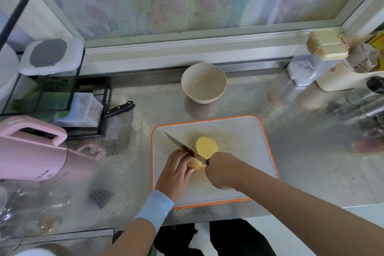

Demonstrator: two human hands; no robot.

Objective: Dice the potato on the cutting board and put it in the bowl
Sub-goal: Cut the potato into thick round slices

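A white cutting board (245, 151) with an orange rim lies on the steel counter. On it, one potato half (207, 146) lies with its yellow cut face up. My left hand (176, 169) holds the other, skin-covered potato piece (197, 164) down with curled fingers. My right hand (218, 169) grips the handle of a knife (180, 143), whose blade runs between the two potato pieces. An empty beige bowl (203, 83) stands behind the board.
A pink kettle (31, 149) stands at the left. Behind it is a black wire rack (54, 93) with containers and a second knife (119, 108). Jars and containers (328, 58) crowd the right back corner. The counter's front edge runs just below the board.
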